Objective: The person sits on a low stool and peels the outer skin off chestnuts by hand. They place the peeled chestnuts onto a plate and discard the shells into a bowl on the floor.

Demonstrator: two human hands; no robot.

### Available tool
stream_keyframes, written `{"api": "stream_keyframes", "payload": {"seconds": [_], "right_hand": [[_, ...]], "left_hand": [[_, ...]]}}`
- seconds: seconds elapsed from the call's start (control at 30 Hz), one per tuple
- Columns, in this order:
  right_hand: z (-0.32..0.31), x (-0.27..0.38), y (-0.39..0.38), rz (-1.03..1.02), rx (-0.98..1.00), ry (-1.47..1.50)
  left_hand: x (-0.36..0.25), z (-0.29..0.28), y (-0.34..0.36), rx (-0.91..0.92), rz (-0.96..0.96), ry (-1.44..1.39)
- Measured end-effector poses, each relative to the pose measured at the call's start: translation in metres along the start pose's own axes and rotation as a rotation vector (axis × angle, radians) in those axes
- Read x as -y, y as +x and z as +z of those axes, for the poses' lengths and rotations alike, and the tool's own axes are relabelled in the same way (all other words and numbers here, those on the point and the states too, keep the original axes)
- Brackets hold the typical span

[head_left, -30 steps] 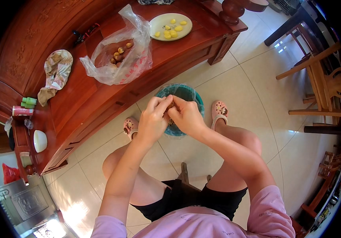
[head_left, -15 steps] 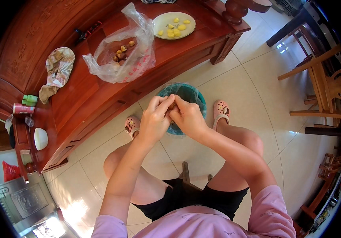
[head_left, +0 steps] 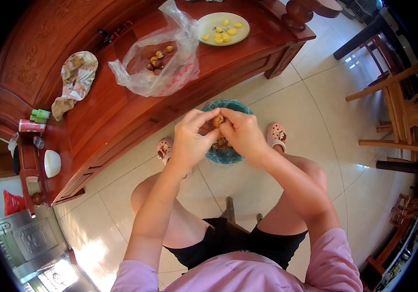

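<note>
Two hands were positioned above the teal bin [head_left: 240, 106]: the left hand [head_left: 193, 140] and the right hand [head_left: 244, 135] gripped one brown nut [head_left: 218, 120] between them in a two-handed pinch, neither released. This position, I judged, let loose fragments drop into the bin; its clear liner [head_left: 225, 157] presumably kept the wall clean. Brown scraps [head_left: 222, 143] lay inside. Beyond the bin, the red-brown bench [head_left: 106, 121] supported two containers. The clear plastic bag [head_left: 170, 88], beyond and left of the bin, contained several loose nuts [head_left: 157, 63]. The oval plate [head_left: 241, 35], beyond the bin, carried yellow pieces [head_left: 226, 37], probably kept separate to prevent mixing.
</note>
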State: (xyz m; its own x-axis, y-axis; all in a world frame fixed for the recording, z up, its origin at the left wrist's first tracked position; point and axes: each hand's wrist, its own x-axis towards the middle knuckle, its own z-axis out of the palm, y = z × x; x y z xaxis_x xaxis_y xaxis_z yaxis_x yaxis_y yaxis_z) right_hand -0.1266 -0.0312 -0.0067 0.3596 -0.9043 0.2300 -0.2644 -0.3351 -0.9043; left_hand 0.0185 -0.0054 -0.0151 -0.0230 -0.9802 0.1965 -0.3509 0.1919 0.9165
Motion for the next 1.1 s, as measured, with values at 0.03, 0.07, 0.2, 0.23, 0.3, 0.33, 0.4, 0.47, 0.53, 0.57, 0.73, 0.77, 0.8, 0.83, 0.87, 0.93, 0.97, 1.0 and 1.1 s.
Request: {"api": "stream_keyframes", "payload": {"seconds": [0.03,0.07,0.2,0.23,0.3,0.33,0.4,0.47,0.53,0.57,0.73,0.77,0.8,0.83,0.87,0.93,0.97,1.0,1.1], "right_hand": [[-0.007,0.0,0.002,0.122,0.064,0.156],[-0.014,-0.001,0.004,0.244,0.129,0.311],[-0.034,0.0,0.013,0.351,0.259,0.516],[-0.036,-0.001,0.013,0.334,0.271,0.5],[-0.035,-0.01,0.012,0.332,0.299,0.439],[-0.034,-0.013,0.012,0.331,0.307,0.428],[-0.034,-0.016,0.012,0.348,0.314,0.394],[-0.036,-0.017,0.012,0.39,0.314,0.348],[-0.037,-0.014,0.012,0.468,0.296,0.423],[-0.037,-0.012,0.013,0.507,0.286,0.459],[-0.032,-0.011,0.011,0.433,0.315,0.44],[-0.032,-0.013,0.011,0.415,0.314,0.42],[-0.033,-0.013,0.01,0.412,0.307,0.398],[-0.033,-0.011,0.01,0.408,0.305,0.379],[-0.032,-0.01,0.009,0.404,0.302,0.36],[-0.026,-0.011,0.007,0.453,0.253,0.397],[-0.023,-0.012,0.006,0.477,0.227,0.415],[-0.02,-0.014,0.004,0.424,0.197,0.339],[-0.009,-0.012,-0.003,0.299,0.086,0.134]], "left_hand": [[-0.003,-0.004,0.003,0.038,-0.028,-0.101],[-0.007,-0.008,0.003,0.09,-0.166,-0.313],[-0.021,-0.017,0.013,0.142,-0.29,-0.479],[-0.022,-0.018,0.013,0.146,-0.322,-0.509],[-0.022,-0.019,0.014,0.149,-0.344,-0.519],[-0.02,-0.019,0.014,0.151,-0.333,-0.504],[-0.017,-0.018,0.014,0.154,-0.304,-0.468],[-0.015,-0.016,0.013,0.156,-0.269,-0.427],[-0.015,-0.013,0.013,0.147,-0.257,-0.417],[-0.016,-0.012,0.014,0.143,-0.25,-0.411],[-0.01,-0.007,0.014,0.13,-0.105,-0.194],[-0.011,-0.005,0.014,0.134,-0.083,-0.141],[-0.012,-0.003,0.014,0.126,-0.032,-0.064],[-0.012,-0.002,0.013,0.116,0.016,0.016],[-0.012,-0.001,0.011,0.105,0.064,0.097],[-0.013,0.001,0.01,0.073,0.062,0.127],[-0.014,0.002,0.01,0.057,0.061,0.142],[-0.013,0.003,0.009,0.05,0.074,0.182],[-0.006,0.008,0.002,0.031,0.094,0.285]]}}
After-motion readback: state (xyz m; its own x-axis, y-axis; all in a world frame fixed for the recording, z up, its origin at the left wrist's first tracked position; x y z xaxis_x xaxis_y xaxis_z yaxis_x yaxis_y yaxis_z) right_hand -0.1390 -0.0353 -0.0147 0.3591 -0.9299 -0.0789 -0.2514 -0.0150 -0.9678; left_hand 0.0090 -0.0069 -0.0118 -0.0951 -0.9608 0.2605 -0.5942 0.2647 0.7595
